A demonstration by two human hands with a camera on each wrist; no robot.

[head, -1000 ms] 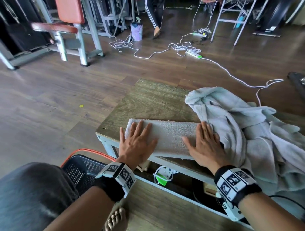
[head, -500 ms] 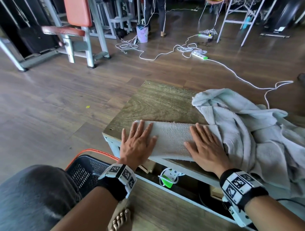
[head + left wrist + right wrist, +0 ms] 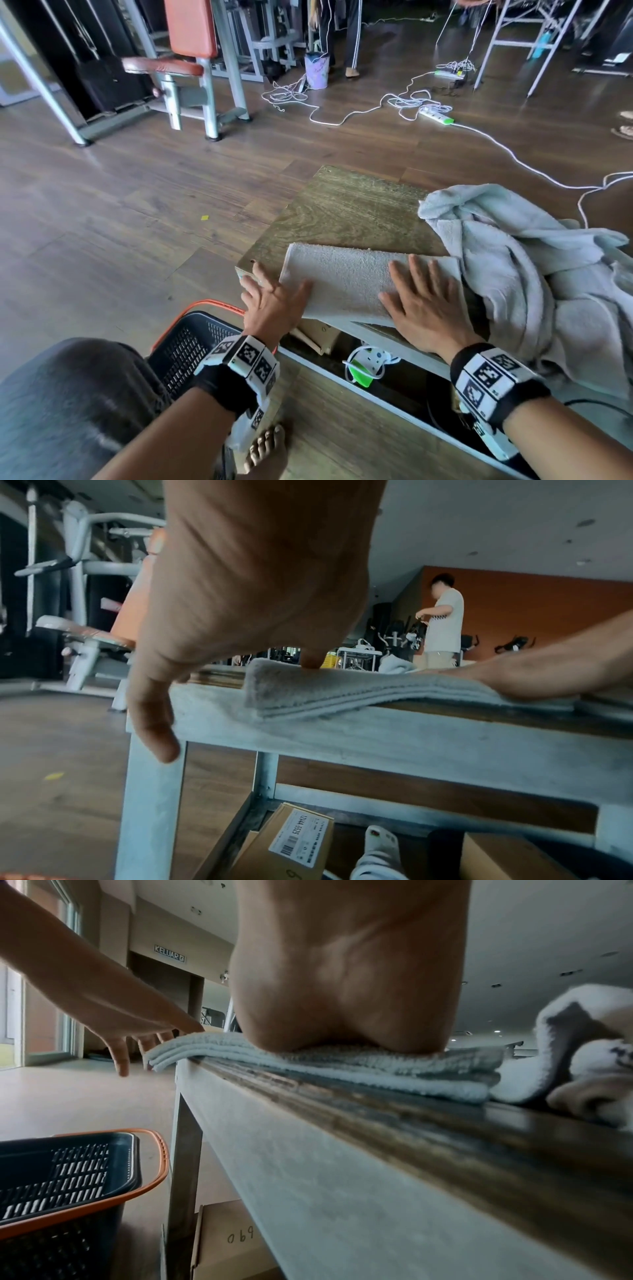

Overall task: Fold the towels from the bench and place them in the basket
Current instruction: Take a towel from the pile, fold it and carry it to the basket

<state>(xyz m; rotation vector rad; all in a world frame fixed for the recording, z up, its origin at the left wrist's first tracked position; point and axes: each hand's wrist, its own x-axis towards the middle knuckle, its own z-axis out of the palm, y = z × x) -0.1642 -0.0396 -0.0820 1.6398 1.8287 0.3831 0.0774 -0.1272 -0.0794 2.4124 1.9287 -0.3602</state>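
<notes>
Folded pale grey terry towel, several layers thick, lies along the near edge of the low wooden bench with a grey metal frame, its left end near the bench's left corner. Left hand sits at that end: the thumb lies on the towel's top, while the other fingers are straight and spread, reaching past the towel's end and over the bench corner; whether they touch the cloth cannot be told. Right hand lies flat, fingers straight and slightly spread, palm pressing the right part of the towel. Heap of unfolded light grey towels covers the bench's right side, touching the folded towel's right end. Dark perforated plastic basket with an orange handle stands on the wooden floor just beside the bench's left leg, below the left wrist. Cardboard boxes rest under the bench.
</notes>
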